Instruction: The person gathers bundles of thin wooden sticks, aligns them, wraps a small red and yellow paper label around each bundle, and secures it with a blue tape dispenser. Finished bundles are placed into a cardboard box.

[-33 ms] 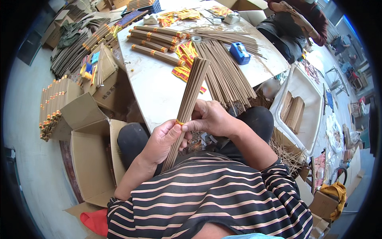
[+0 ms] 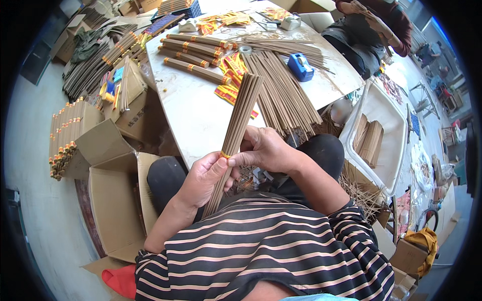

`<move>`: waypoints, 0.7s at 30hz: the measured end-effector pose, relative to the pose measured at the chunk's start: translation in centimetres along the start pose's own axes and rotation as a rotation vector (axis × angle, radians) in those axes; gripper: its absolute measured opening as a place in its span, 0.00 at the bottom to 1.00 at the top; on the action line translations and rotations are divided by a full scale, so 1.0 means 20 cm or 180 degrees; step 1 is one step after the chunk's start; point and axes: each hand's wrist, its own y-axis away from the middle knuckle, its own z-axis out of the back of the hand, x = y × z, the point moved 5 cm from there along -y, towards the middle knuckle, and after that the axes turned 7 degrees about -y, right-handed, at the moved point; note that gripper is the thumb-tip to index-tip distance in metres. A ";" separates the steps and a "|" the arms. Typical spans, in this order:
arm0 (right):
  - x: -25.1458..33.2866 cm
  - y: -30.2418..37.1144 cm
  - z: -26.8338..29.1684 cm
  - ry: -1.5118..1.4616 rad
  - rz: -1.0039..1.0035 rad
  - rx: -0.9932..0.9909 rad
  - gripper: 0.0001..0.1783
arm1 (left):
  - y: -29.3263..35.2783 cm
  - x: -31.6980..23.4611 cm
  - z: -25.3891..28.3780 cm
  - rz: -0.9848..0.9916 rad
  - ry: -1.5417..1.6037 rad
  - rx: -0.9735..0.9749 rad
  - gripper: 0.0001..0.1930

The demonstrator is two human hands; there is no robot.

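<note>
A bundle of brown incense sticks (image 2: pixel 243 103) stands tilted above my lap, its upper end leaning toward the table. My left hand (image 2: pixel 205 175) is closed round its lower part. With thumb and fingers, my right hand (image 2: pixel 263 150) pinches a narrow yellow band (image 2: pixel 225 155) wrapped round the bundle. Both thumbs meet close to this band. Beyond my hands, many loose incense sticks (image 2: pixel 281 90) lie spread on the white table (image 2: pixel 188 120). Yellow-and-red paper labels (image 2: pixel 228 93) lie beside them, near several finished bundles (image 2: pixel 196 68) with bands.
A blue tape dispenser (image 2: pixel 301 66) stands on the table. Left of my knee is an open cardboard box (image 2: pixel 113 200); banded bundles (image 2: pixel 65 135) are stacked farther left. A white tub (image 2: pixel 389 160) holding sticks is at the right. Another person (image 2: pixel 369 30) sits across the table.
</note>
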 end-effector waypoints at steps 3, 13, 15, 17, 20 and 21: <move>0.00 -0.01 0.06 0.0101 0.0175 -0.0134 0.17 | -0.05 0.02 0.00 -0.0015 -0.0019 -0.0079 0.17; -0.20 -0.04 1.37 0.3247 -0.0424 -0.2548 0.19 | -0.28 -0.04 0.08 -0.0140 -0.0158 -0.0638 0.17; -0.26 -0.09 1.54 0.2685 -0.1184 -0.2613 0.21 | -0.34 -0.05 0.07 -0.0090 -0.0107 -0.0541 0.17; -0.38 -0.15 1.70 0.2422 -0.1226 -0.2628 0.17 | -0.41 -0.06 0.04 -0.0052 -0.0022 -0.0365 0.17; -0.50 -0.21 1.86 0.2044 -0.1935 -0.2445 0.18 | -0.49 -0.08 -0.01 0.0109 -0.0041 -0.0317 0.17; -0.52 -0.24 1.89 0.1897 -0.2086 -0.2482 0.18 | -0.52 -0.07 -0.02 0.0148 -0.0049 -0.0292 0.17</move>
